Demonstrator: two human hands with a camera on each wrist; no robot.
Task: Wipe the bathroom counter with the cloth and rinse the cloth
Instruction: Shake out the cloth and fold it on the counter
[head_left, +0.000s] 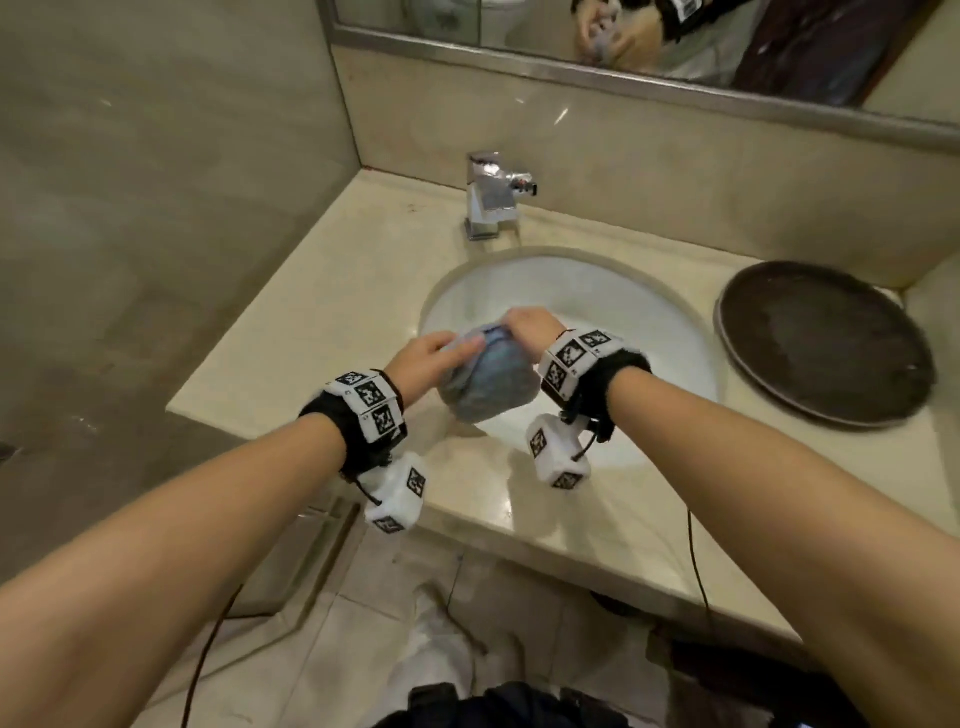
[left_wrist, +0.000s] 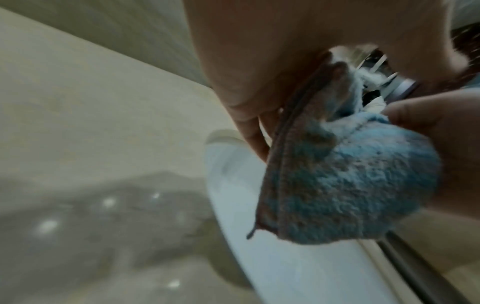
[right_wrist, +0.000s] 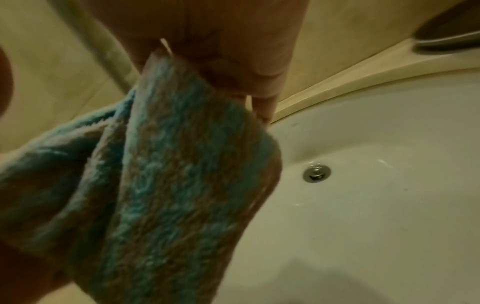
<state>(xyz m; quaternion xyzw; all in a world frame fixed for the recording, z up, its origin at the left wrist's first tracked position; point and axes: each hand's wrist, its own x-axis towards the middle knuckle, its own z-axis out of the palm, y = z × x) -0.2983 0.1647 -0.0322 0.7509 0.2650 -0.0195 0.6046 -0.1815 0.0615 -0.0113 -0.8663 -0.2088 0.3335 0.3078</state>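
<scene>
A blue, brown-stained cloth (head_left: 488, 379) hangs bunched over the near part of the white sink basin (head_left: 623, 312). My left hand (head_left: 431, 353) holds its left top edge, and my right hand (head_left: 530, 327) grips the top from the right. In the left wrist view the cloth (left_wrist: 345, 185) hangs below my pinching fingers (left_wrist: 249, 115). The right wrist view shows the cloth (right_wrist: 168, 174) draped down from my curled fingers (right_wrist: 259, 90), with the drain (right_wrist: 316, 174) beyond. The chrome tap (head_left: 491, 195) stands behind the basin; no water stream shows.
The beige counter (head_left: 322, 312) surrounds the basin. A dark round tray (head_left: 826, 343) lies on the counter at the right. A mirror (head_left: 675, 36) runs along the back wall, and a wall closes the left side. Tiled floor lies below the counter's front edge.
</scene>
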